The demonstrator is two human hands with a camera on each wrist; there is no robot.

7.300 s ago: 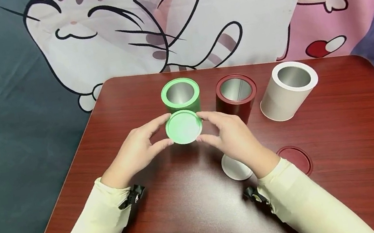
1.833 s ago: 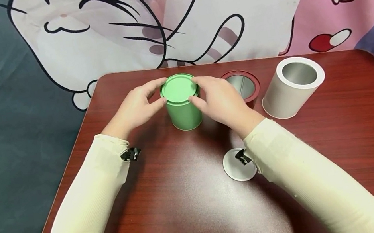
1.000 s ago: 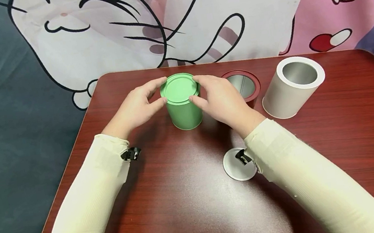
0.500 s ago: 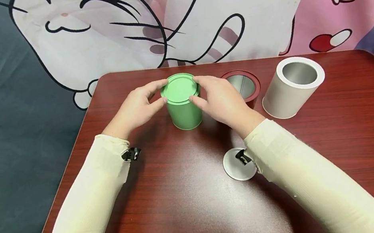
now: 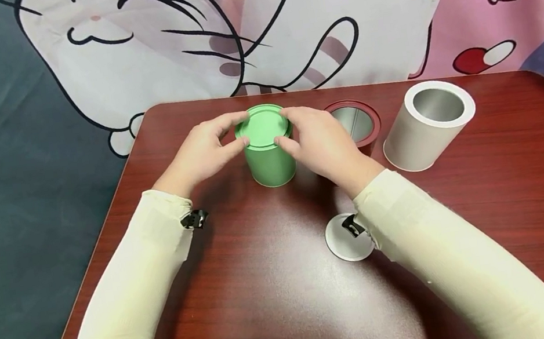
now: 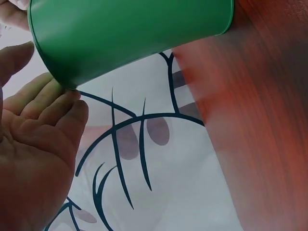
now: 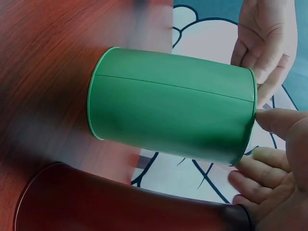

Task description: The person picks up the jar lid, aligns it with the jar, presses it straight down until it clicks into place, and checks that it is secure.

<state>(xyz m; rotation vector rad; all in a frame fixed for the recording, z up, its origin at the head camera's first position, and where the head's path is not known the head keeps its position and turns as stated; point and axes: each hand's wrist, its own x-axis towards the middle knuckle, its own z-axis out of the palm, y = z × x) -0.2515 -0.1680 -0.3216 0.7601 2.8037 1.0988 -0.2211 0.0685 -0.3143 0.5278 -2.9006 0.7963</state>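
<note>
One green lid (image 5: 265,125) — between grips (image 5: 202,152) (image 5: 323,141)

Green lid (image 5: 265,126): now on the green can (image 5: 272,167).
Left hand (image 5: 202,152): moved up there.
Right hand (image 5: 322,143): moved up too.

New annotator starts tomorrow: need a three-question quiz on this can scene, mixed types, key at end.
1. Fill in: in the head view, the red can stands between the green can and the ____ can.
2. Visible lying on the table: a) blue lid, b) white lid, c) yellow lid.
3. True or false: the green can is uncovered.

Key
1: white; the white can stands rightmost.
2: b.
3: false; the green lid sits on it, between the left hand and right hand.
</note>
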